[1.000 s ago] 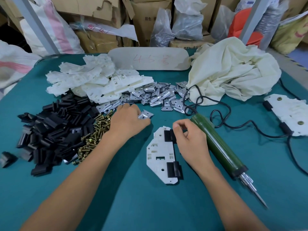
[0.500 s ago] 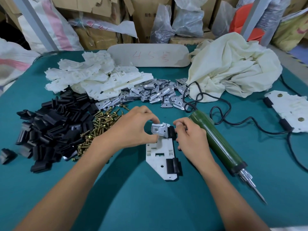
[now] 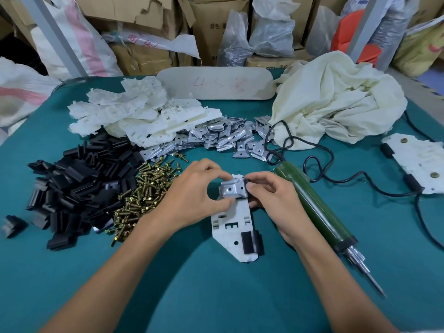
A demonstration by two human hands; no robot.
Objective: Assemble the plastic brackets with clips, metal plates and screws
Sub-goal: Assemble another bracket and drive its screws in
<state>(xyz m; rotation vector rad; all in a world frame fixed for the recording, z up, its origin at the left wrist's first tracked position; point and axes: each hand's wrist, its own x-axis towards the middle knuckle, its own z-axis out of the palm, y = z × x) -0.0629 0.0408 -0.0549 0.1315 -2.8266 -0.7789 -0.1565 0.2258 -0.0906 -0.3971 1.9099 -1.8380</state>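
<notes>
Picked one metal plate (image 3: 233,188) out of the heap of plates (image 3: 223,138) at 11 o'clock of the white bracket (image 3: 230,227) with the left hand (image 3: 192,195). Carried it across and laid it flat on the bracket's 12 o'clock end. Now pinched at its 9 o'clock edge by left fingers, met at 3 o'clock by the thumb of the right hand (image 3: 276,203).

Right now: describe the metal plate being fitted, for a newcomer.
On the teal table, find the white plastic bracket between the left hand and right hand. The bent silver metal plate sits at its far end, held by both hands; all others lie loose in the pile behind.
</notes>
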